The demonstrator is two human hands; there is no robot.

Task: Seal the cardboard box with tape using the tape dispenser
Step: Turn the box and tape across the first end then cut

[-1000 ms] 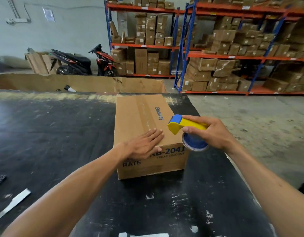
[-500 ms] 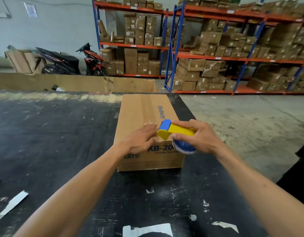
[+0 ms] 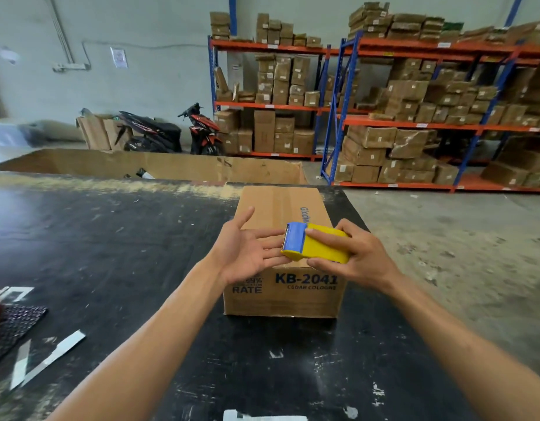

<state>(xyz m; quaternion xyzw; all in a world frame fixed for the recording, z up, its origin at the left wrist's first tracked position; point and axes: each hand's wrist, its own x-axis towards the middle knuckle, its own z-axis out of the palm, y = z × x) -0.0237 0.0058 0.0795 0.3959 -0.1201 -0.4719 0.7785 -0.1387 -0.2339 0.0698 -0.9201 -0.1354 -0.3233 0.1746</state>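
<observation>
A closed cardboard box (image 3: 281,296) printed "KB-2041" stands on the black table (image 3: 111,253), with a strip of clear tape along its top seam. My right hand (image 3: 360,256) grips a yellow and blue tape dispenser (image 3: 314,246) just above the box's near top edge, blue toothed end pointing left. My left hand (image 3: 247,253) is palm up with straight fingers, its fingertips under the dispenser's blue end.
Tape scraps (image 3: 47,360) lie on the table at the near left, beside a dark mesh item (image 3: 10,326). A large open carton (image 3: 171,165) sits behind the table. Shelving racks (image 3: 414,123) full of boxes and two scooters (image 3: 171,132) stand beyond.
My left hand lifted off the box top and turned palm up. My right hand raised the dispenser and turned it so its blue end meets the left fingers.
</observation>
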